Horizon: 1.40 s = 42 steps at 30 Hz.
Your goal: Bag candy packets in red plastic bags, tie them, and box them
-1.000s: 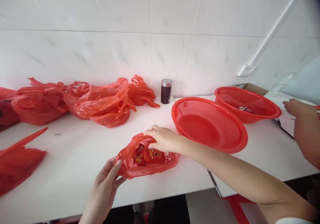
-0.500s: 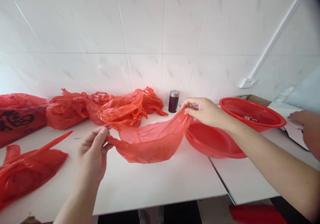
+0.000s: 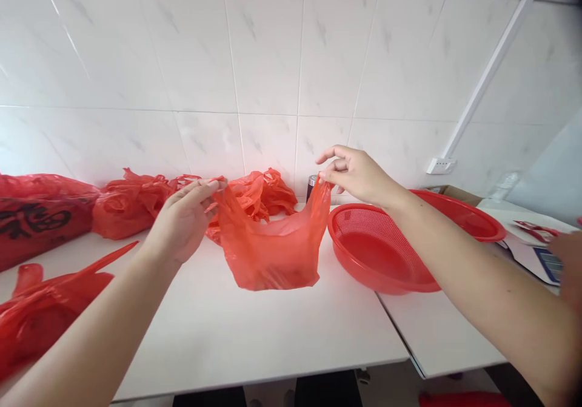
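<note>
A red plastic bag (image 3: 275,249) hangs above the white table between my two hands, its mouth sagging open at the top. My left hand (image 3: 188,216) pinches one handle of it at the upper left. At the upper right, my right hand (image 3: 352,170) grips the other handle between thumb and fingers. Something darker shows faintly through the lower part of the bag; I cannot make out what it is. Just right of the bag stands a red mesh basket (image 3: 386,255), partly behind my right forearm.
Several filled red bags (image 3: 122,207) line the wall on the left, and another red bag (image 3: 54,322) lies nearer. A dark flask (image 3: 311,184) stands behind the held bag. Beyond my right arm are a second red basket (image 3: 459,213) and another person's hand (image 3: 568,255) beside a scale (image 3: 536,225).
Both hands have risen and come closer together, so the bag hangs deeper and more upright. The other person's hand now is by a small red-and-white packet on the scale.
</note>
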Each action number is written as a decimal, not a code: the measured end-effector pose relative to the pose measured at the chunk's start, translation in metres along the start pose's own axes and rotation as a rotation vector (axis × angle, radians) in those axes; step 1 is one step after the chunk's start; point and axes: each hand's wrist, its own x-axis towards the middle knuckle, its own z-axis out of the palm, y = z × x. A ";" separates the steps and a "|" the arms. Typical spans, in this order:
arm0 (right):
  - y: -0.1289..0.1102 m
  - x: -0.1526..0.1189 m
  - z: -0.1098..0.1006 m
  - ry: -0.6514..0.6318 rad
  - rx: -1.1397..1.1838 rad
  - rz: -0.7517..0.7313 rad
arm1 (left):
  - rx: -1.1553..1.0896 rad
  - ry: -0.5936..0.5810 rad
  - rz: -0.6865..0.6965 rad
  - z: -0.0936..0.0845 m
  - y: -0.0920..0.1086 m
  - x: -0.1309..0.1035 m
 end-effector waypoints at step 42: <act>0.046 -0.017 0.139 -0.214 0.311 -0.036 | 0.315 -0.482 -0.413 -0.004 -0.070 0.002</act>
